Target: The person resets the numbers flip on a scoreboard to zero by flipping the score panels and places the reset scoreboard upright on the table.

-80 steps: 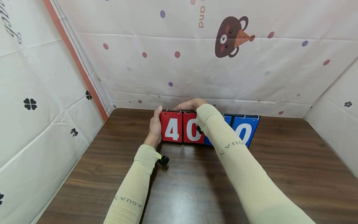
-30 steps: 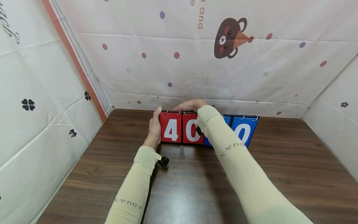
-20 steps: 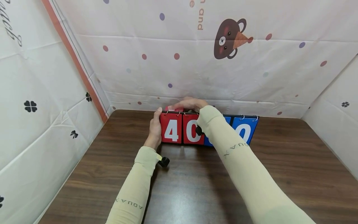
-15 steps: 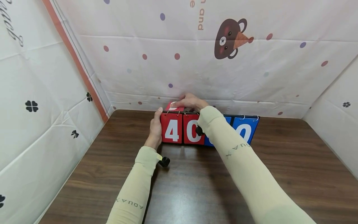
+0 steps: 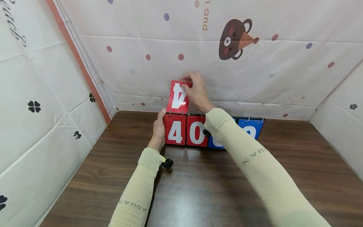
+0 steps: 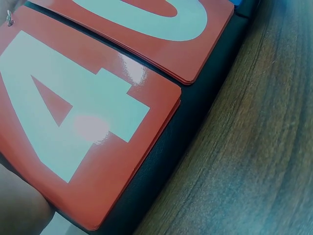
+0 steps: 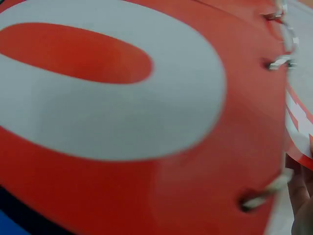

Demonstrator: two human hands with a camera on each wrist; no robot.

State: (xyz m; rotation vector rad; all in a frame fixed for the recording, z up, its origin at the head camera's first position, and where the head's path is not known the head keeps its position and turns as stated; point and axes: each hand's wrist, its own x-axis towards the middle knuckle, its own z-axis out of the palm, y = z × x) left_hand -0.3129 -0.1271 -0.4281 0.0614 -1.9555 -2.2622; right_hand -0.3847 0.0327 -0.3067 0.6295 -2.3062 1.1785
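Note:
A flip scoreboard (image 5: 210,115) stands at the table's back edge, its red 4 card (image 5: 168,135) and red 0 card (image 5: 189,141) on the left, blue cards (image 5: 256,124) on the right. My left hand (image 5: 158,130) grips its left edge; a finger (image 6: 22,203) shows beside the 4 card in the left wrist view. Above the ring line, my right hand (image 5: 199,93) pinches the right upper edge of a raised red card (image 5: 175,102) with an upside-down white 4. The right forearm covers part of the blue cards. In the right wrist view the red 0 card (image 7: 195,196) fills most of the picture.
The dark wooden table (image 5: 193,186) spreads in front of the scoreboard. Right behind it hangs a white printed cloth (image 5: 136,75), with another cloth wall (image 5: 51,132) on the left. A small black camera (image 5: 168,163) sits at the left wrist.
My right hand has come up from behind the scoreboard, lifting a red card above the rings, now seen with its upside-down 4. The left hand has kept its place.

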